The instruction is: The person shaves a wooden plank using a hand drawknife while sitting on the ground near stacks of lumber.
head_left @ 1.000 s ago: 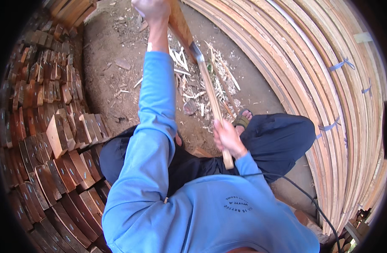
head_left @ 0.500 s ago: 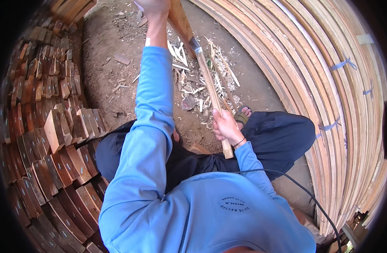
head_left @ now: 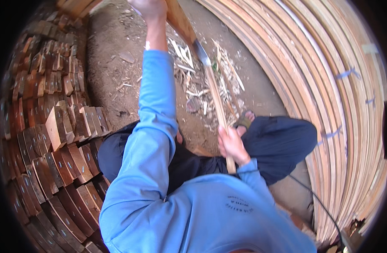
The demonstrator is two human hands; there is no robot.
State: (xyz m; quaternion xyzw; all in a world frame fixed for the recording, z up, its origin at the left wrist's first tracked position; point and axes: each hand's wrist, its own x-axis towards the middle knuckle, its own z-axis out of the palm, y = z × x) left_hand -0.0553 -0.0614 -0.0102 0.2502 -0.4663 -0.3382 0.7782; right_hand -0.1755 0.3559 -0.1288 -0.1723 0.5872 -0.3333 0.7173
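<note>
My right hand is closed round the pale wooden handle of a long-handled tool with a metal blade; its exact kind I cannot make out. The handle's butt end points toward my belly. At the far end, the grey blade meets the lower end of a brown wooden board that slants up out of view. Beside that board at the top edge is my left hand, arm stretched far forward. It appears to grip the board, though its fingertips are cut off by the frame.
Wood shavings litter the dirt floor between my feet. Stacked short dark wooden blocks rise on the left. Long pale planks, some tied with blue strips, curve along the right. A black cable runs at lower right.
My right hand and the tool have come nearer to my body, and the blade shows more plainly against the board's end. My left hand stays beside the board. The view has shifted slightly.
</note>
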